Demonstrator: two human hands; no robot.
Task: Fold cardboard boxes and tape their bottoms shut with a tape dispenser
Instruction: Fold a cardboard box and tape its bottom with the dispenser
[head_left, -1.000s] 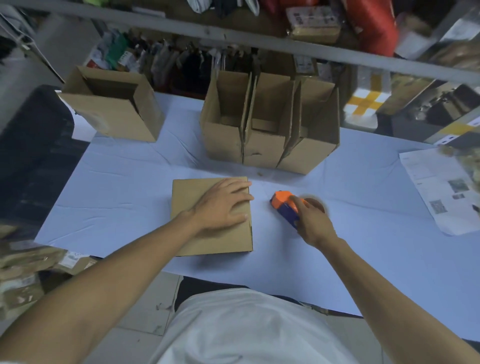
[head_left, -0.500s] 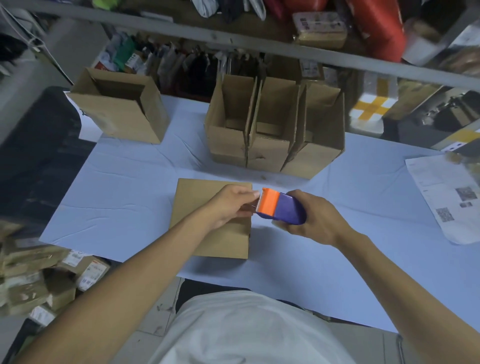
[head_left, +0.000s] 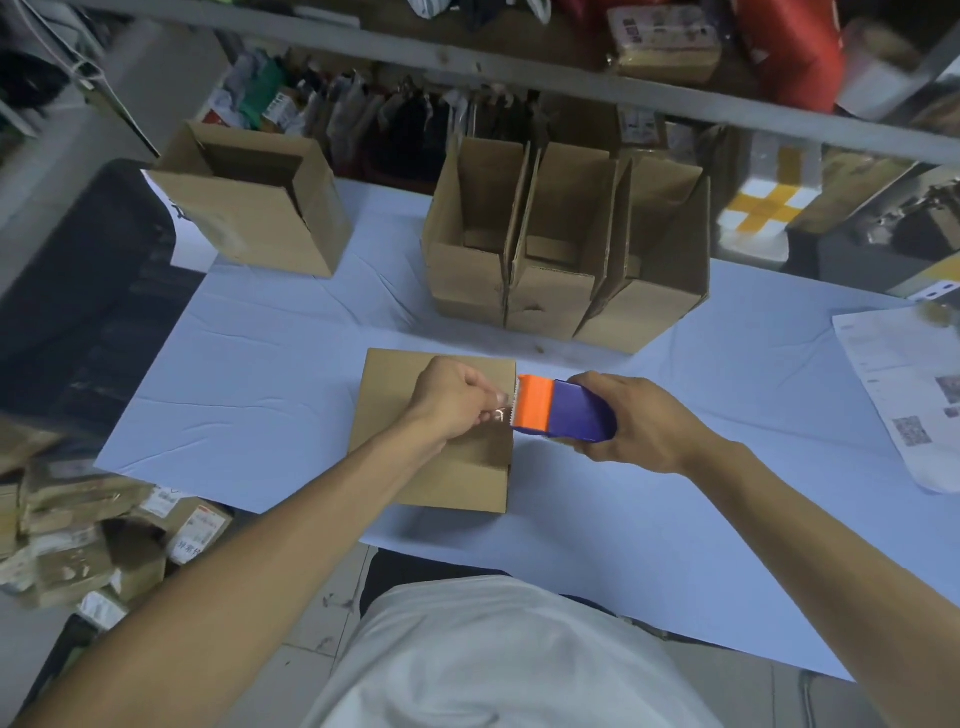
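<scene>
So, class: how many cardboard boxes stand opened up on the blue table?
4: one box far left, and three side by side at the back: left, middle, right. Others may be hidden.

**A packing and shipping stockroom**

Cardboard and parcels are everywhere. On the surface (head_left: 260, 395), which is draped in pale blue sheeting, stand three open boxes (head_left: 566, 260) pressed side by side, and another open box (head_left: 249, 208) sits apart at the far left corner. A printed sheet with QR codes (head_left: 904, 400) lies at the right edge. A metal shelf rail (head_left: 519, 78) crosses above bagged goods hanging in a row (head_left: 389, 119), and wrapped parcels sit on the shelf. Labelled, taped packages (head_left: 104, 540) are heaped on the tiled floor at left.
</scene>
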